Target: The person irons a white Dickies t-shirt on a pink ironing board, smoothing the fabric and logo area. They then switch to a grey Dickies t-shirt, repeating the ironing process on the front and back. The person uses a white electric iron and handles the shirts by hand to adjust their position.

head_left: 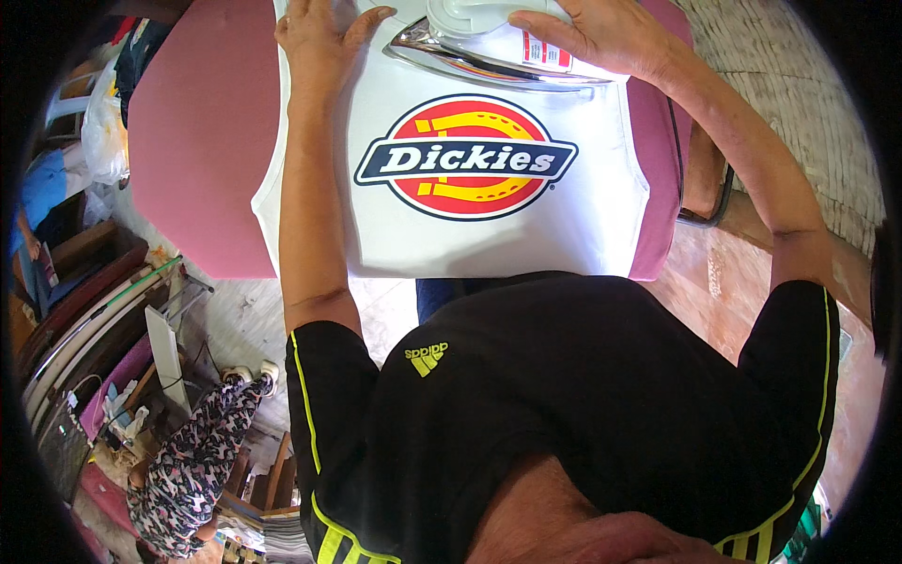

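Note:
A white T-shirt with a large round red, yellow and dark blue emblem lies spread over a pink padded ironing board. My left hand presses flat on the shirt's upper part, fingers apart. My right hand grips the top of a white clothes iron with a shiny metal soleplate, which rests on the shirt just above the emblem. The iron's far end is cut off by the top edge of the picture.
A dark cord hangs along the board's right side. Tiled floor lies to the right. At the lower left, a person in patterned trousers sits among cluttered boards, bags and clothes.

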Available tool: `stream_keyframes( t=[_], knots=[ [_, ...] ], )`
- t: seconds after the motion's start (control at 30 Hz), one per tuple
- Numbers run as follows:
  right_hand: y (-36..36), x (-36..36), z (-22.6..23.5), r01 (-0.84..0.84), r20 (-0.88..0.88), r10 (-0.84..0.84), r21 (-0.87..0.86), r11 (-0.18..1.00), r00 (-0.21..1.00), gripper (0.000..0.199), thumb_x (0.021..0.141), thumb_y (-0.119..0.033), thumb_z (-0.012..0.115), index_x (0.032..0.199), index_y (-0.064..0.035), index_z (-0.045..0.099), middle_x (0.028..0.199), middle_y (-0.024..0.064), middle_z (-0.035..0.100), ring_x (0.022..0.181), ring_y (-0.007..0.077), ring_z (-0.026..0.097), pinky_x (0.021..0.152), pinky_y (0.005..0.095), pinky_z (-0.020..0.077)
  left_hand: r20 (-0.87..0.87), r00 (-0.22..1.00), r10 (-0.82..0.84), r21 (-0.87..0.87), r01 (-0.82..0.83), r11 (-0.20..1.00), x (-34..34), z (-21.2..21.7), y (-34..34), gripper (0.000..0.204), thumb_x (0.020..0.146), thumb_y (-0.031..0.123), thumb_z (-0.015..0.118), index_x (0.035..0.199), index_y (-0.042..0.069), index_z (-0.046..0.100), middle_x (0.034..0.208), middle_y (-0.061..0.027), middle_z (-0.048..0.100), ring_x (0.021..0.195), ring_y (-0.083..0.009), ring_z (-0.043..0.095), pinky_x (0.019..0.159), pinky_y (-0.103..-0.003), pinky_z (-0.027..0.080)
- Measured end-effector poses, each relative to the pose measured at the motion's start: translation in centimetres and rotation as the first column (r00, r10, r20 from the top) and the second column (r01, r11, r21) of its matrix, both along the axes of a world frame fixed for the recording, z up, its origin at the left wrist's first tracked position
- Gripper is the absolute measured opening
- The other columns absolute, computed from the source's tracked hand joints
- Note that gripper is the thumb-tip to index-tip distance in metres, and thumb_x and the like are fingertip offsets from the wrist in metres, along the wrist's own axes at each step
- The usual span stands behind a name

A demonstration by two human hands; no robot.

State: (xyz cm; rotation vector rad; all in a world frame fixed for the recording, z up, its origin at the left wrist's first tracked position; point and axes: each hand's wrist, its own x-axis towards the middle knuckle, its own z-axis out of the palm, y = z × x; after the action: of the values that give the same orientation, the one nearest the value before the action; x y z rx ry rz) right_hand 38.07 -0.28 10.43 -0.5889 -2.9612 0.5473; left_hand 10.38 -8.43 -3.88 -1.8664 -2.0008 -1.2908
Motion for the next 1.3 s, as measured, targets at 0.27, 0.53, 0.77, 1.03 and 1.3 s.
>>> stream_keyframes(
  t=[0.27, 0.53, 0.77, 1.03, 1.3],
  knots=[
    [-0.5, -2.7, -0.5, 0.06, -0.028, -0.061, -0.009, 0.998, 0.998, 0.037, 0.096, -0.036, 0.06, 0.105, 0.0, 0.063, 0.088, 0.0239, 0.069, 0.081, 0.0398, 0.069, 0.072, 0.0475, 0.0539, -0.111, 0.986, -0.128, -0.015, 0.127, 0.992, -1.9, 1.1, -0.3, 0.025, 0.089, 0.008, 0.062, 0.113, 0.007, 0.067, 0.115, -0.0128, 0.067, 0.103, -0.0333, 0.065, 0.087, -0.043, 0.049],
    [-0.6, -5.2, -0.5, 0.027, -0.092, -0.03, -0.034, 0.999, 0.995, 0.038, 0.095, -0.036, 0.061, 0.102, 0.0011, 0.065, 0.078, 0.0256, 0.067, 0.073, 0.0415, 0.068, 0.067, 0.0494, 0.0537, 0.197, 0.937, -0.288, -0.094, 0.31, 0.946, -3.7, 2.0, 0.6, 0.024, 0.087, 0.002, 0.062, 0.11, 0.001, 0.068, 0.106, -0.0142, 0.069, 0.094, -0.0265, 0.068, 0.083, -0.034, 0.053],
    [-1.1, -7.2, -0.5, 0.02, -0.096, -0.025, -0.061, 0.998, 0.995, 0.043, 0.095, -0.041, 0.06, 0.103, 0.0007, 0.067, 0.083, 0.0277, 0.069, 0.077, 0.0435, 0.069, 0.073, 0.0524, 0.0531, 0.265, 0.863, -0.43, -0.138, 0.475, 0.869, -5.3, 1.8, 1.4, 0.037, 0.098, 0.032, 0.059, 0.109, -0.003, 0.069, 0.112, -0.0112, 0.07, 0.103, -0.0211, 0.065, 0.089, -0.037, 0.052],
    [-2.2, -8.7, 1.1, 0.008, -0.059, -0.017, -0.158, 0.987, 0.998, 0.045, 0.094, -0.042, 0.057, 0.112, -0.0023, 0.069, 0.09, 0.0284, 0.07, 0.083, 0.0428, 0.07, 0.079, 0.0516, 0.054, 0.556, 0.709, -0.433, -0.148, 0.597, 0.789, -11.5, -2.2, 1.9, 0.04, 0.102, 0.03, 0.052, 0.133, 0.006, 0.061, 0.133, -0.0104, 0.062, 0.124, -0.0218, 0.057, 0.107, -0.04, 0.042],
    [0.7, -9.4, -0.9, -0.079, -0.133, 0.059, -0.15, 0.986, 0.989, 0.043, 0.095, -0.04, 0.058, 0.113, -0.0031, 0.069, 0.095, 0.0277, 0.07, 0.084, 0.041, 0.07, 0.078, 0.049, 0.0545, 0.75, 0.49, -0.444, 0.003, 0.669, 0.743, -10.7, -0.4, 1.1, 0.033, 0.099, 0.007, 0.059, 0.132, 0.006, 0.064, 0.125, -0.0046, 0.067, 0.115, -0.0133, 0.06, 0.099, -0.025, 0.046]
  ],
)
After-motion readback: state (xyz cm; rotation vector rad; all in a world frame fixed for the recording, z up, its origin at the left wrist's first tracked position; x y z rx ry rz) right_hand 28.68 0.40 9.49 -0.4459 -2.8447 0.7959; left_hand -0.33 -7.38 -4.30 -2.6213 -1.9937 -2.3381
